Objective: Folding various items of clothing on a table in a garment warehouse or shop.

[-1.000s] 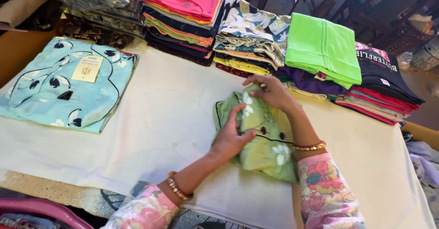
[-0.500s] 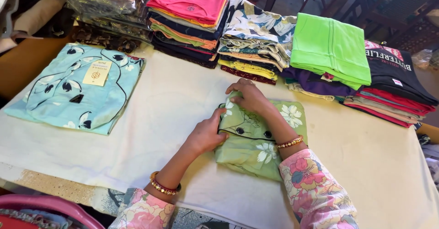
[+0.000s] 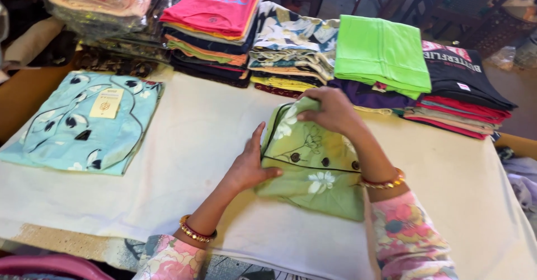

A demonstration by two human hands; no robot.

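Note:
A light green floral garment (image 3: 313,168) with dark piping and buttons lies folded on the white table cover (image 3: 190,146) in front of me. My left hand (image 3: 251,165) rests on its left edge, thumb on the fabric and fingers spread. My right hand (image 3: 330,109) grips the garment's upper edge, where the cloth is bunched and lifted a little. Both wrists wear gold bangles, and my sleeves are pink with flowers.
A folded pale blue printed garment (image 3: 84,120) with a tag lies at the left. Stacks of folded clothes line the back: a pink-topped stack (image 3: 210,28), a printed stack (image 3: 291,48), a bright green one (image 3: 383,53) and a dark one (image 3: 464,84). Plastic-wrapped garments (image 3: 106,8) sit at back left.
The green garment has been folded down flatter onto the table. My left hand slid to its left edge and my right hand moved to its top edge.

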